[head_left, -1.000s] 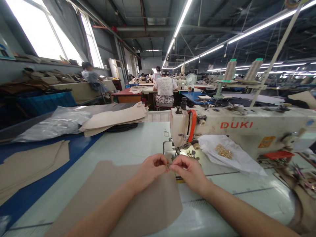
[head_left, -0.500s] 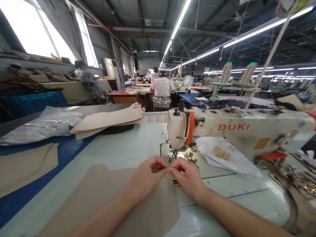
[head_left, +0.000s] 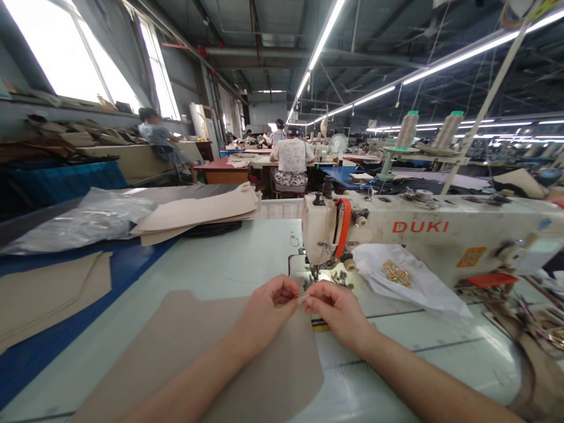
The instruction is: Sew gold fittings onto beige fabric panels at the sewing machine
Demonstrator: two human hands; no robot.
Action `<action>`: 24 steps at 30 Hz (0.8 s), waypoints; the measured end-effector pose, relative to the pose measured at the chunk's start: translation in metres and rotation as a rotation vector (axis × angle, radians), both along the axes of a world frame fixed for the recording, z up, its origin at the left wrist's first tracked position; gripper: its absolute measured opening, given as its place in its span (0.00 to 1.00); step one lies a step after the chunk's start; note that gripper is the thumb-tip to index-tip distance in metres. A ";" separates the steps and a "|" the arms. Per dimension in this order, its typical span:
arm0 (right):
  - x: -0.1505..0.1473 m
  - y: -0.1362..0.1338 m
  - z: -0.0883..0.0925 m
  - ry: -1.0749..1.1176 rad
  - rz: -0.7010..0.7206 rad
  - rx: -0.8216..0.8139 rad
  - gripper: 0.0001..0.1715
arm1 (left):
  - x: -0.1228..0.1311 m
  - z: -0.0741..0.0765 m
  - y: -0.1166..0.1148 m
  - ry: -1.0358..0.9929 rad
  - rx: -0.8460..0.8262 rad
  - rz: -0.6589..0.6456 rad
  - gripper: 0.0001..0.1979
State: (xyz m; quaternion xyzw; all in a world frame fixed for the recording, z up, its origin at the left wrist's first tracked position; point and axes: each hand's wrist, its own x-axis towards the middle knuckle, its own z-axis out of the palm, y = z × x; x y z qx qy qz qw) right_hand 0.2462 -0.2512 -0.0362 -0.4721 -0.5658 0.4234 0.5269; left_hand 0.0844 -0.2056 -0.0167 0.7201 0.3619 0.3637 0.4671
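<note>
My left hand (head_left: 268,308) and my right hand (head_left: 339,311) meet in front of the sewing machine (head_left: 318,235), each in a pinch. Between their fingertips runs a small, thin, pale piece (head_left: 302,296), too small to name; both hands appear to grip it. A flat beige panel (head_left: 198,341) lies on the table under my left hand and forearm. Just beyond my fingers are the machine's needle and presser foot (head_left: 315,271). Right of them, a white sheet (head_left: 365,267) carries a heap of small gold metal pieces (head_left: 396,274).
Stacked beige panels (head_left: 198,211) and a clear plastic bag (head_left: 83,223) lie at the back left. More beige pieces (head_left: 53,288) rest on a blue surface. Thread cones (head_left: 406,130) stand behind the machine. Ahead, a person (head_left: 291,155) sits with their back to me; another sits left.
The view has shifted slightly. My fingertips have drawn a little apart, so more of the thin piece shows between them. The beige panel stays in place.
</note>
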 end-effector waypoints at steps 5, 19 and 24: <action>0.000 0.000 0.000 -0.012 -0.003 0.001 0.08 | -0.002 0.002 0.000 0.137 0.103 -0.028 0.06; 0.004 0.000 -0.001 -0.184 -0.086 0.012 0.04 | -0.002 0.007 -0.002 0.234 0.191 -0.045 0.06; 0.007 0.003 -0.001 -0.205 -0.104 -0.037 0.04 | -0.006 -0.001 0.013 0.331 0.322 0.102 0.10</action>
